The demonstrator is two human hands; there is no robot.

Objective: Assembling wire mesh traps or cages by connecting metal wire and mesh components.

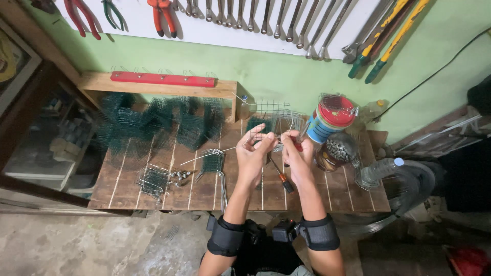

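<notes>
Both hands are raised over a wooden slatted workbench (153, 191). My left hand (252, 151) pinches a thin metal wire (215, 153) that runs out to the left. My right hand (296, 152) grips a small red-handled tool (297, 145) at the wire's other end, fingertips of both hands nearly touching. Under the hands lies a screwdriver (282, 178) with an orange and black handle. A small piece of green wire mesh (211, 162) with bent wires sits left of my left hand.
Stacks of green wire mesh (153, 122) fill the bench's back left. A red-lidded tin (331, 120), a jar of small metal parts (335, 152) and a clear plastic bottle (381, 169) stand at the right. Pliers, wrenches and cutters (266, 18) hang on the wall.
</notes>
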